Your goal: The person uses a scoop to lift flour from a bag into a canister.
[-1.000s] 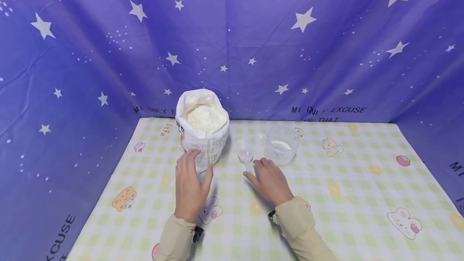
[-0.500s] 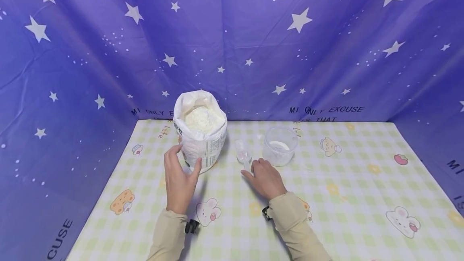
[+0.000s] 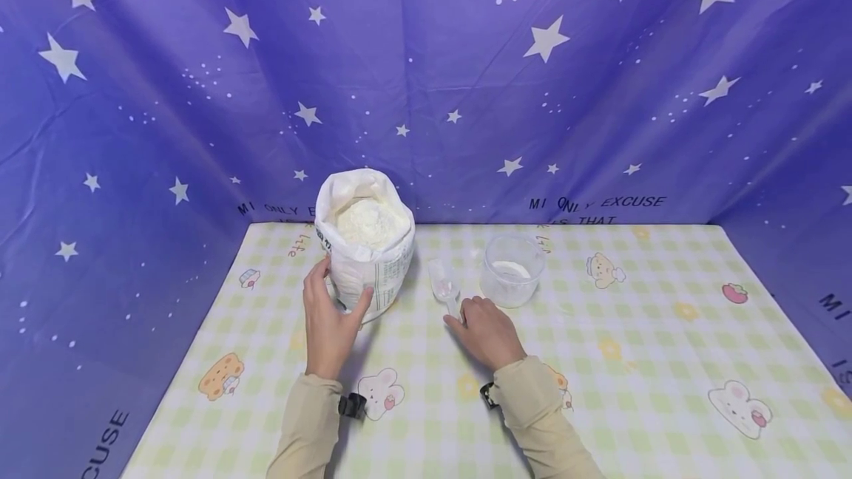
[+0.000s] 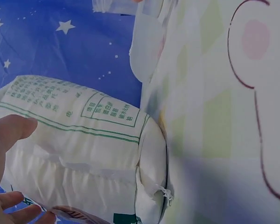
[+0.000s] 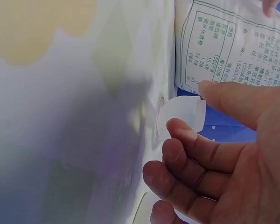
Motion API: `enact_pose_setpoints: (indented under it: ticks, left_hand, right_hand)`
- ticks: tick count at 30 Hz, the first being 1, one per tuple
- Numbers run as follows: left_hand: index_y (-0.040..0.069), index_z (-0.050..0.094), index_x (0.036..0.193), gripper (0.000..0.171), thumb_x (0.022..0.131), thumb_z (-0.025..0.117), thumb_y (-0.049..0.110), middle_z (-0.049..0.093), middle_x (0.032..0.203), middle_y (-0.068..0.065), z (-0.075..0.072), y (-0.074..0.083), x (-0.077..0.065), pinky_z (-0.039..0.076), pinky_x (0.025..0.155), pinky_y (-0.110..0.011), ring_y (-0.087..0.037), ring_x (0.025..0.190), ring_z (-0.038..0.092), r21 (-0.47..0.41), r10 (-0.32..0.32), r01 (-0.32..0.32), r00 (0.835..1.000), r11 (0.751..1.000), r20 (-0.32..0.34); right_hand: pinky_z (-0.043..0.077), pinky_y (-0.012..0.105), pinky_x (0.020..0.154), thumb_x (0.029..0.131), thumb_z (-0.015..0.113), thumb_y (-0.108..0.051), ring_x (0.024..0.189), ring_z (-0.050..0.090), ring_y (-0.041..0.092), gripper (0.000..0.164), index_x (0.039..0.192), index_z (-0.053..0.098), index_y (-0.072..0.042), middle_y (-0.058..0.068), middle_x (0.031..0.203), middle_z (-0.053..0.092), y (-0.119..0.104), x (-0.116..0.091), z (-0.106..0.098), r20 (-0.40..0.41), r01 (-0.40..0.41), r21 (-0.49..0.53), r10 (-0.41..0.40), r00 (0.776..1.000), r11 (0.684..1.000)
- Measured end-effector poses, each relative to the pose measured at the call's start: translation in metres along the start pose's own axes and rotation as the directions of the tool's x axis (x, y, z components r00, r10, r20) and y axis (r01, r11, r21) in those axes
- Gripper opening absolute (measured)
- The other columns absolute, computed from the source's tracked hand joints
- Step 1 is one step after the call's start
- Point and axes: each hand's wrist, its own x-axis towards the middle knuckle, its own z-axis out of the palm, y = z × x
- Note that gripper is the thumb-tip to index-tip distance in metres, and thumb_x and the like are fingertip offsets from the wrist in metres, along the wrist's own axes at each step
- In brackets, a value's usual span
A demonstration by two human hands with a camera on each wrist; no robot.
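An opened white bag of flour (image 3: 373,272) stands upright at the back left of the table, its powder showing inside the rolled-down rim. My left hand (image 3: 331,331) is spread round the bag's near left side. In the left wrist view its thumb (image 4: 25,127) lies over the printed face and its fingers are lower down. A clear plastic scoop (image 3: 443,283) lies to the right of the bag, handle towards me. My right hand (image 3: 489,331) is at that handle; in the right wrist view its thumb and bent fingers stand apart, with the scoop's bowl beyond the fingertips.
A clear round tub (image 3: 512,279) with a little white in its bottom stands right of the scoop. A green-and-white checked cloth (image 3: 652,405) with cartoon prints covers the table. Behind it hangs a purple star-patterned curtain (image 3: 426,58).
My left hand has moved left and round the bag's side, its thumb now at the front. The right hand has stayed by the scoop's handle, its fingers drawn closer to it.
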Motion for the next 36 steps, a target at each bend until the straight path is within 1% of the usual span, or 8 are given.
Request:
enact_pose_setpoints:
  ticks: [5,7,12,21,24,29,34,36]
  left_hand:
    - [0.005,0.035,0.148,0.082,0.083,0.08,0.03,0.043,0.143,-0.017,0.004,-0.005,0.001,0.035,0.116,-0.047,-0.032,0.134,0.04,-0.004,-0.052,0.052,0.998,0.999,0.021]
    - [0.005,0.034,0.148,0.084,0.083,0.08,0.031,0.042,0.145,-0.016,0.005,-0.007,0.002,0.034,0.117,-0.048,-0.032,0.136,0.039,-0.008,-0.068,0.069,0.997,0.998,0.026]
    - [0.004,0.034,0.148,0.088,0.079,0.083,0.028,0.04,0.146,-0.016,0.007,-0.012,0.006,0.031,0.119,-0.047,-0.032,0.138,0.037,-0.021,-0.087,0.087,0.996,0.996,0.026]
    - [0.003,0.035,0.147,0.091,0.076,0.087,0.025,0.041,0.145,-0.016,0.007,-0.015,0.011,0.032,0.119,-0.045,-0.031,0.137,0.039,-0.042,-0.09,0.091,0.995,0.995,0.044]
    - [0.002,0.035,0.147,0.091,0.075,0.088,0.024,0.042,0.144,-0.016,0.007,-0.016,0.012,0.034,0.118,-0.046,-0.031,0.136,0.04,-0.045,-0.087,0.089,0.995,0.995,0.043]
    - [0.003,0.036,0.146,0.092,0.075,0.088,0.026,0.042,0.145,-0.015,0.007,-0.017,0.014,0.036,0.117,-0.044,-0.03,0.134,0.042,-0.043,-0.09,0.092,0.995,0.995,0.043]
    - [0.005,0.036,0.146,0.091,0.075,0.088,0.028,0.043,0.144,-0.015,0.008,-0.019,0.015,0.037,0.115,-0.043,-0.029,0.132,0.043,-0.049,-0.089,0.091,0.995,0.995,0.047]
    - [0.006,0.037,0.146,0.091,0.075,0.088,0.029,0.044,0.143,-0.014,0.008,-0.019,0.015,0.038,0.114,-0.043,-0.029,0.132,0.044,-0.053,-0.087,0.09,0.995,0.995,0.048]
  right_hand:
    - [0.037,0.029,0.053,0.094,0.066,-0.032,0.061,0.04,0.016,0.038,0.067,0.047,-0.013,0.0,0.067,0.044,0.0,0.0,0.0,0.018,-0.01,0.01,0.01,1.0,1.0]
    - [0.036,0.028,0.052,0.094,0.067,-0.031,0.059,0.04,0.016,0.038,0.067,0.047,-0.014,0.0,0.066,0.044,0.0,0.0,-0.001,0.012,-0.006,0.017,0.005,1.0,1.0]
    - [0.037,0.028,0.052,0.093,0.068,-0.027,0.058,0.041,0.014,0.035,0.068,0.047,-0.014,-0.001,0.066,0.045,0.001,0.0,-0.004,-0.043,0.026,0.065,-0.024,0.999,0.998]
    - [0.037,0.026,0.056,0.094,0.066,-0.02,0.063,0.042,0.013,0.03,0.071,0.047,-0.014,-0.002,0.069,0.043,0.003,0.002,-0.01,-0.122,0.033,0.186,-0.011,0.992,0.982]
    - [0.039,0.025,0.058,0.094,0.066,-0.018,0.064,0.044,0.013,0.027,0.072,0.051,-0.013,-0.002,0.069,0.046,0.002,0.003,-0.014,-0.143,0.027,0.244,0.009,0.99,0.969]
    - [0.045,0.025,0.06,0.095,0.065,-0.017,0.063,0.05,0.012,0.017,0.081,0.069,-0.007,-0.001,0.07,0.058,0.002,0.006,-0.02,-0.179,0.005,0.363,0.065,0.982,0.932]
    - [0.055,0.027,0.067,0.095,0.065,-0.014,0.072,0.063,0.014,0.015,0.091,0.076,-0.004,0.003,0.079,0.069,0.004,0.008,-0.023,-0.265,0.049,0.451,0.081,0.961,0.891]
    - [0.058,0.028,0.071,0.094,0.066,-0.014,0.077,0.067,0.017,0.014,0.093,0.077,-0.005,0.005,0.085,0.073,0.005,0.008,-0.023,-0.283,0.057,0.479,0.093,0.955,0.876]
